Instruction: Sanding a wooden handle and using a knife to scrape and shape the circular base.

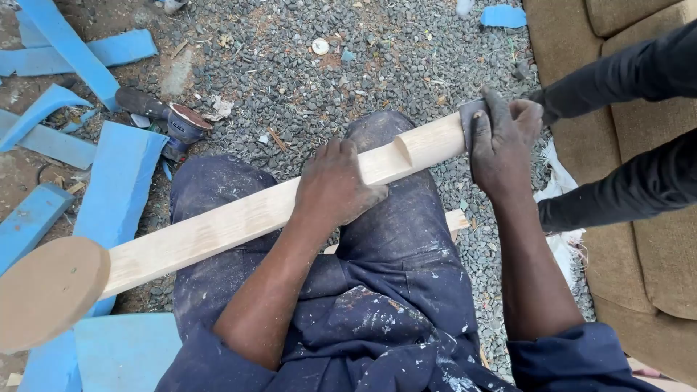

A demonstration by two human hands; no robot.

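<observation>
A long pale wooden plank (239, 221) lies slantwise across the person's lap from lower left to upper right, braced on the thighs so it stays put. The left hand (335, 185) presses flat on its middle, fingers closed over the edge, while the right hand (501, 141) wraps tightly around a grey sandpaper piece (472, 120) at the plank's upper-right end.

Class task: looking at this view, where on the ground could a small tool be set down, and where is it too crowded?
Freest: the gravel beyond the knees, bordered by the power sander on one side and the brown sofa on the other. Crowded: the side strewn with blue foam pieces, and the lap, where the left hand and right hand hold the wooden plank.
</observation>
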